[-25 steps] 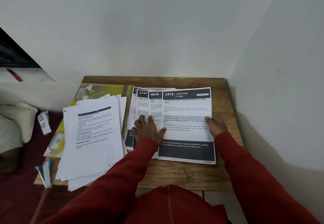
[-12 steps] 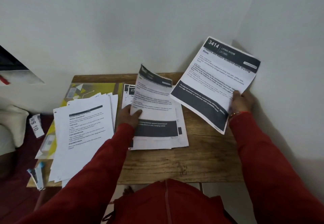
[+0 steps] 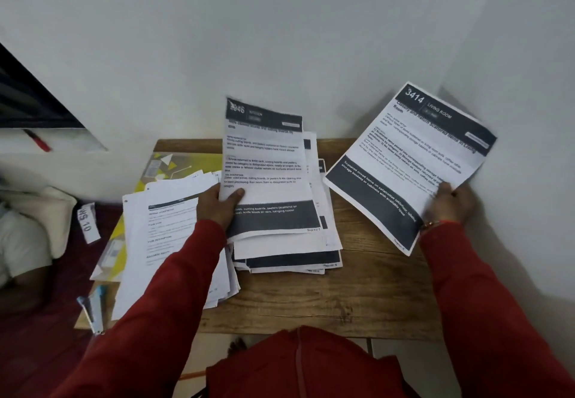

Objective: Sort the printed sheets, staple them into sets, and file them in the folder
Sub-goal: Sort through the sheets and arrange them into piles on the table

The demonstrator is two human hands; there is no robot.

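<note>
Right hand [image 3: 452, 203], in a red sleeve, grasps the lower right edge of a white printed sheet with a black header numbered 3414 [image 3: 410, 154], fingers curled round the margin; the sheet is lifted clear of the wooden counter [image 3: 357, 298] and tilted, its top toward the corner of the wall. Left hand [image 3: 219, 203] pinches the left edge of a second white printed sheet with black header and footer bands [image 3: 267, 167], thumb pressed on the printed face, fingers behind; this sheet stands raised from the middle stack of banded printed sheets [image 3: 289, 254], which lies on the counter beneath it. A larger loose pile of white text sheets [image 3: 168, 242] lies at the left of the counter, overlapping a yellow patterned folder [image 3: 183, 165] at the far left corner. A blue-and-white stapler [image 3: 93, 310] sits at the counter's near left edge, just beside the loose pile.
</note>
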